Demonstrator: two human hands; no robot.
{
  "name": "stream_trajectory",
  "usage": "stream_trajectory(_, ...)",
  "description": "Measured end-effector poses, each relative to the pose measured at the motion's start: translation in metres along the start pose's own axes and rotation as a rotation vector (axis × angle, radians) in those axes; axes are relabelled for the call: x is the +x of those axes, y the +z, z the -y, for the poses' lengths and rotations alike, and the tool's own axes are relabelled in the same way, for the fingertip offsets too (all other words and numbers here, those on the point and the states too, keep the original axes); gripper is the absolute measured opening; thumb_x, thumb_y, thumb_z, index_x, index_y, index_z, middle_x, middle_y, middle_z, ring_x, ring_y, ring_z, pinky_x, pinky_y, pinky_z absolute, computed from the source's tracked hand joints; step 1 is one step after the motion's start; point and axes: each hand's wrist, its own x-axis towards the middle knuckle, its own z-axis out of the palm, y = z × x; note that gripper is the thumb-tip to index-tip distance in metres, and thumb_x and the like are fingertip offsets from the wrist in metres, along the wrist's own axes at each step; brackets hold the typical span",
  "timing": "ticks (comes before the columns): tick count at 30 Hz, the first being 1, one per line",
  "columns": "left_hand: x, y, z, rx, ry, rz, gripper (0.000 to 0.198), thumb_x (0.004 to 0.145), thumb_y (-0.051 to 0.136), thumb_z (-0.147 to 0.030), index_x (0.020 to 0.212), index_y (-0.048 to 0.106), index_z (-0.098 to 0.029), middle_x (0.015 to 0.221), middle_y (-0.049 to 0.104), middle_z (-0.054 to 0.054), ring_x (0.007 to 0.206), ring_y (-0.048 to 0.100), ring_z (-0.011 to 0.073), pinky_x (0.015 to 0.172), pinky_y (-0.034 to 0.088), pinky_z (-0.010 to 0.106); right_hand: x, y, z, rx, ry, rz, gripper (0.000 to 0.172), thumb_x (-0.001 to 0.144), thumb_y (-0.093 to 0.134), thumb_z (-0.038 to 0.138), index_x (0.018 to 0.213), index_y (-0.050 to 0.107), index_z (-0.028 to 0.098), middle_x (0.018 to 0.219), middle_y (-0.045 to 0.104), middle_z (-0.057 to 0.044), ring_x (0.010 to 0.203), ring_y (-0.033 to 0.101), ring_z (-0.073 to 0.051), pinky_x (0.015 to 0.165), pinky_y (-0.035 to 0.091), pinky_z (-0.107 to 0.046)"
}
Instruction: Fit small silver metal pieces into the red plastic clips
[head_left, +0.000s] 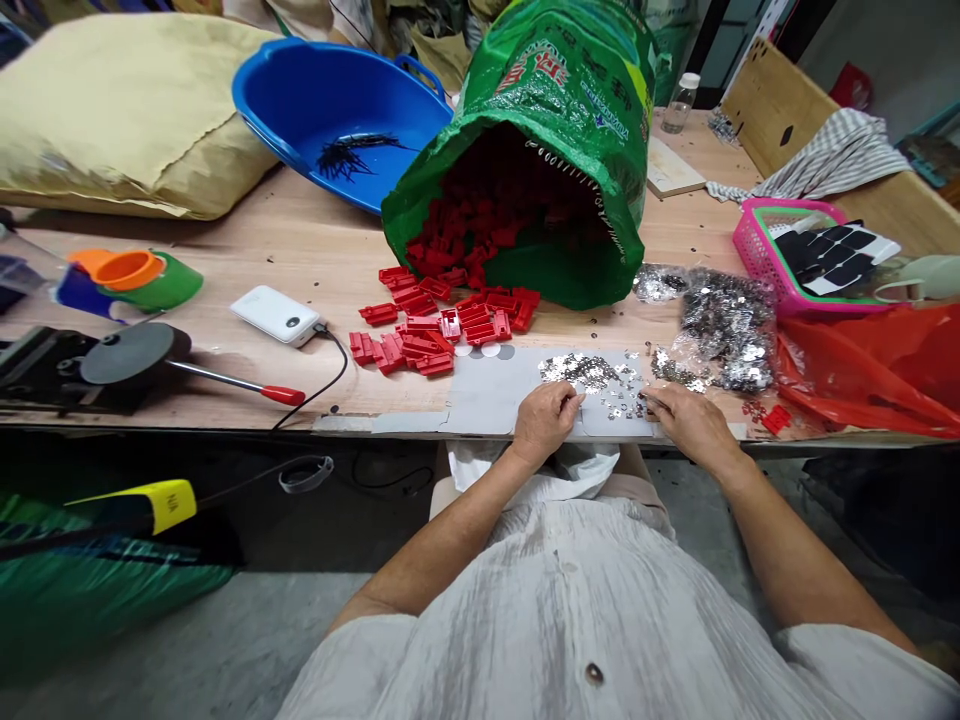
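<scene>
My left hand (546, 418) rests at the near edge of a grey sheet (491, 395), its fingers pinched together on something too small to make out. To its right, my right hand (691, 420) is also closed, thumb against fingers, beside scattered metal bits. A pile of small silvery metal pieces (581, 371) lies on the sheet just beyond the hands. Red plastic parts (420, 340) are heaped on the table at the upper left of the sheet. More red parts fill the mouth of a green sack (555, 80) lying on its side.
A blue basin (300, 95) holds dark thin pieces. At the left are a lever tool (135, 355) and a white power bank (276, 315). Bagged metal pieces (727, 325), a pink basket (757, 255) and red plastic film (877, 365) stand at the right.
</scene>
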Motion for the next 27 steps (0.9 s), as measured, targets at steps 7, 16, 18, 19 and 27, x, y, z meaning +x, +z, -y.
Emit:
stream_trajectory(7,0.000,0.000,-0.001,0.011,-0.006,0.010,0.021,0.094,0.053,-0.031,0.076,0.055,-0.021,0.072,0.062,0.000,0.072,0.057,0.0147,0.070,0.042,0.028,0.019,-0.006,-0.005,0.024,0.058,-0.095,0.032,0.096,0.047,0.032,0.118,0.067,0.021,0.113,0.069,-0.010,0.102,0.064,-0.025,0.085,0.048,-0.036)
stream_trajectory(16,0.000,-0.002,-0.002,0.004,-0.011,0.019,0.022,0.093,0.054,-0.032,0.075,0.055,-0.021,0.072,0.062,0.000,0.072,0.057,0.0148,0.069,0.042,0.028,0.038,0.000,-0.003,0.037,0.041,-0.062,0.022,0.092,0.052,0.029,0.103,0.070,0.024,0.105,0.070,-0.008,0.093,0.063,-0.023,0.079,0.046,-0.034)
stream_trajectory(18,0.000,-0.002,-0.002,0.000,-0.006,0.018,0.023,0.094,0.054,-0.033,0.075,0.055,-0.021,0.072,0.062,0.000,0.072,0.057,0.0148,0.069,0.043,0.028,0.037,0.000,-0.003,0.048,0.029,-0.052,0.021,0.092,0.052,0.029,0.100,0.070,0.023,0.103,0.070,-0.007,0.092,0.063,-0.023,0.078,0.045,-0.034)
stream_trajectory(19,0.000,-0.002,-0.002,-0.001,-0.004,0.018,0.023,0.094,0.053,-0.033,0.075,0.055,-0.021,0.072,0.062,0.000,0.072,0.057,0.0149,0.069,0.042,0.028,0.037,-0.001,-0.003,0.055,0.029,-0.052,0.020,0.092,0.052,0.029,0.099,0.070,0.023,0.102,0.070,-0.007,0.091,0.063,-0.023,0.077,0.045,-0.033)
stream_trajectory(27,0.000,-0.002,-0.002,0.011,-0.007,0.024,0.022,0.094,0.054,-0.032,0.075,0.054,-0.021,0.071,0.061,0.000,0.071,0.056,0.0148,0.069,0.042,0.028,0.043,-0.003,0.008,0.134,-0.041,-0.049,0.018,0.091,0.053,0.028,0.100,0.069,0.023,0.101,0.070,-0.006,0.093,0.062,-0.022,0.078,0.043,-0.031)
